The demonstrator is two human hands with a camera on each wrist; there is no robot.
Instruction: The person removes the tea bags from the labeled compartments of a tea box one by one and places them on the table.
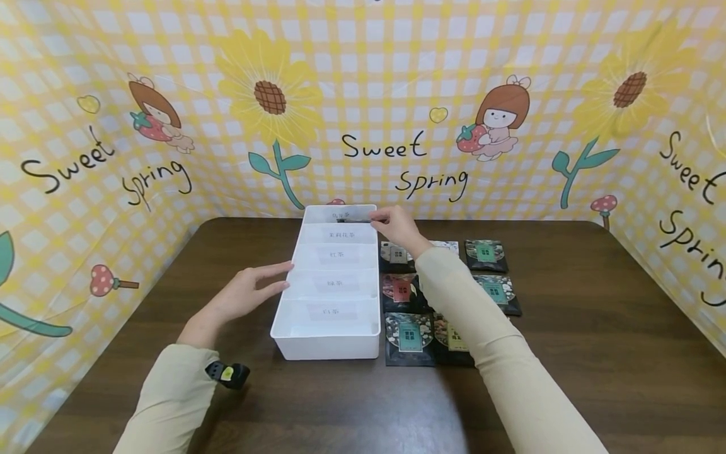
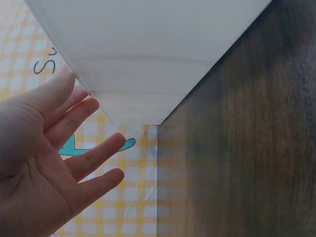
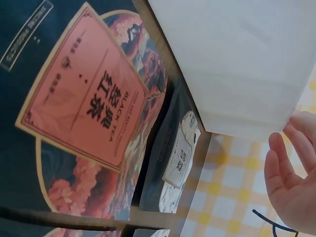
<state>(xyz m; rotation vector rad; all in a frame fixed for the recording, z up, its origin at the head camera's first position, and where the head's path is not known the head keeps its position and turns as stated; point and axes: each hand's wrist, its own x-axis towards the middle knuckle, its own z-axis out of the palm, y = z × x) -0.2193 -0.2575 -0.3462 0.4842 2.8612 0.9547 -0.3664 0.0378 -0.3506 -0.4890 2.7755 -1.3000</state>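
Note:
A white plastic box with several labelled compartments stands lengthwise on the table. My left hand touches its left rim with fingers spread; the left wrist view shows this hand beside the outer wall. At the far right corner, my right hand pinches the edge of a dark tea packet inside the farthest compartment. Most of that packet is hidden. In the right wrist view, the right hand is at the rim, its fingertips partly hidden by the wall.
Tea packets lie in rows right of the box, among them a red black-tea packet, a white-labelled one and a green-labelled one. My right forearm covers some. A yellow checked cloth hangs behind the brown table.

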